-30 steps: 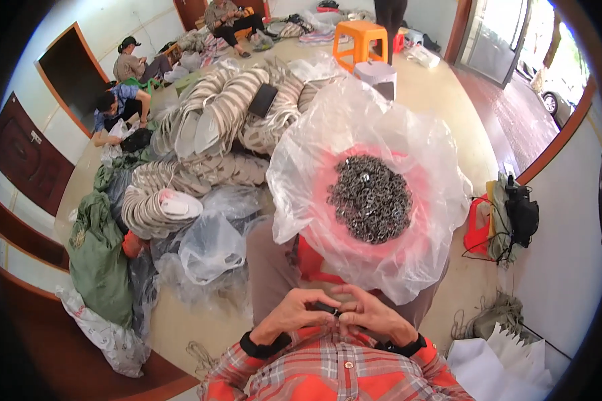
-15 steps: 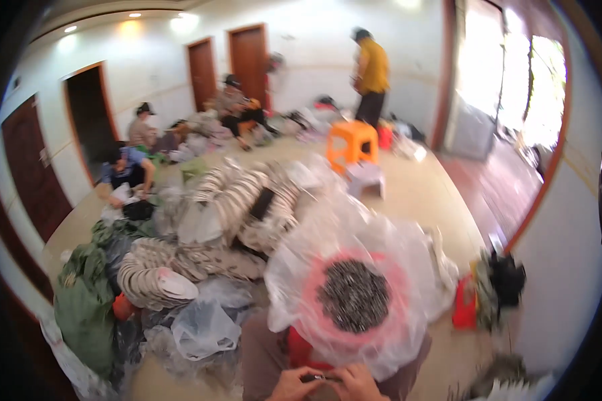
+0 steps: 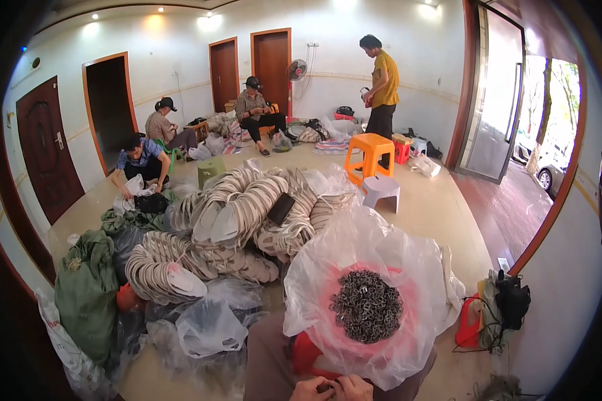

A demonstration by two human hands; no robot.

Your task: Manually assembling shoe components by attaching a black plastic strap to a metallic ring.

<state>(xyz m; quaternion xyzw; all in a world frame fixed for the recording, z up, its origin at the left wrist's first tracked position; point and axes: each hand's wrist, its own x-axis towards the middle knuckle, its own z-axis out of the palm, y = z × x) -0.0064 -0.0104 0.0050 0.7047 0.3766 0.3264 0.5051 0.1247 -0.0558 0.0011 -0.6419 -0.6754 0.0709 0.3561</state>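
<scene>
At the lower edge, my left hand (image 3: 312, 389) and my right hand (image 3: 354, 388) meet over my lap, fingers closed. A small dark piece shows between the fingertips, too little of it visible to name. Just beyond them, a pink basin (image 3: 328, 286) lined with a clear plastic bag (image 3: 314, 250) rests at my knees. Many small dark metal buckle-like pieces (image 3: 366, 306) are heaped inside it. Something red (image 3: 306, 354) lies under the bag, partly covered.
Strung bundles of pale shoe-sole-shaped pieces (image 3: 227, 217) are piled ahead, with a dark phone-like slab (image 3: 281, 208) on top. Green sacks (image 3: 87, 294) and plastic bags (image 3: 211, 327) lie left. Orange (image 3: 368, 150) and white stools (image 3: 381, 189) stand beyond. Several people work farther back.
The whole view has shifted and sharpened, so the scene sits further right. My hands appear lower and closer together, with less of the dark piece showing.
</scene>
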